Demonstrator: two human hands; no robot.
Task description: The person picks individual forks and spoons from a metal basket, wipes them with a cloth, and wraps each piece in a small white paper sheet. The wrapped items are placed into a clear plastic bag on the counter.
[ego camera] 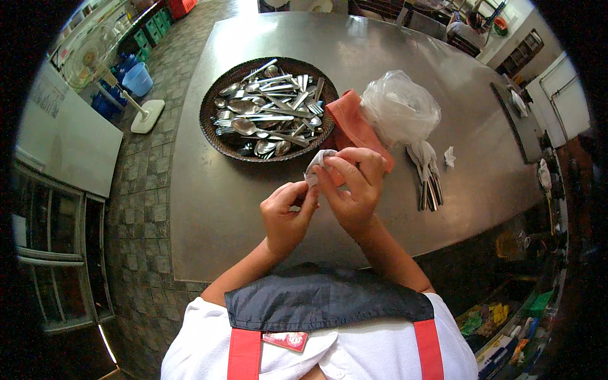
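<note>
My left hand (287,216) and my right hand (355,192) meet above the near part of a stainless steel table (228,218). Between their fingertips is a white paper napkin (313,175), folded or twisted; whether anything is inside it cannot be seen. Just beyond my hands, a round dark woven basket (207,127) holds a heap of loose metal spoons, forks and knives (273,111). An orange-red cloth (358,126) lies against the basket's right side, partly behind my right hand. Farther right, several pieces of cutlery (431,192) lie bundled, their upper ends wrapped in white napkins (422,154).
A clear plastic bag (401,107) sits beyond the bundle, and a crumpled paper scrap (450,156) lies beside it. On the tiled floor at left stand a pedestal fan (142,114) and a blue bucket (137,80). Another person (465,34) is at the far right.
</note>
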